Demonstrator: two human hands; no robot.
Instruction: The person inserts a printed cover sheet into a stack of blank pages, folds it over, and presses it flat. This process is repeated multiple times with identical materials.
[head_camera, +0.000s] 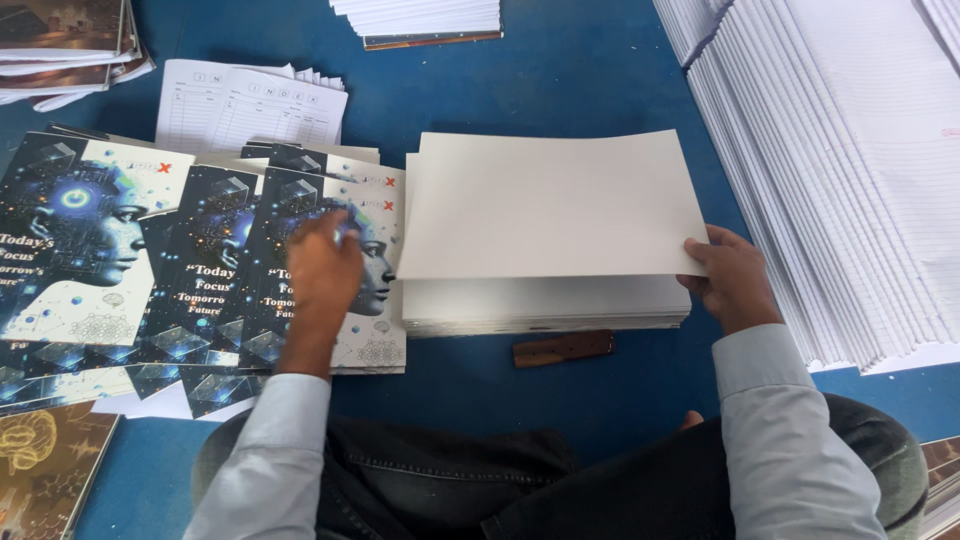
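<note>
- The right hand (733, 277) grasps the top blank sheet (550, 205) at its right corner, lifted over the paper stack (545, 305).
- The left hand (323, 262), released, lies flat on a printed cover (375, 330), just left of the paper stack.
- A brown wooden piece (563, 348) lies before the stack on the blue tabletop (560, 90).

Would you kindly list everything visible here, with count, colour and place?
printed covers: several overlapping, dark blue and white, left of centre
cream sheet stack: one, off-white, centre
top sheet: one, off-white, lifted at its right edge above the stack
ruled index sheets: a few, white, upper left
ruled page bundles: many fanned, white, right side
wooden block: one, brown, just in front of the stack
paper pile: one, white, top centre
booklets: a pile, brownish, top left corner
gold-patterned cover: one, brown, bottom left
work surface: blue, underneath everything
left hand: resting on the printed covers
right hand: pinching the top sheet's right edge
</note>
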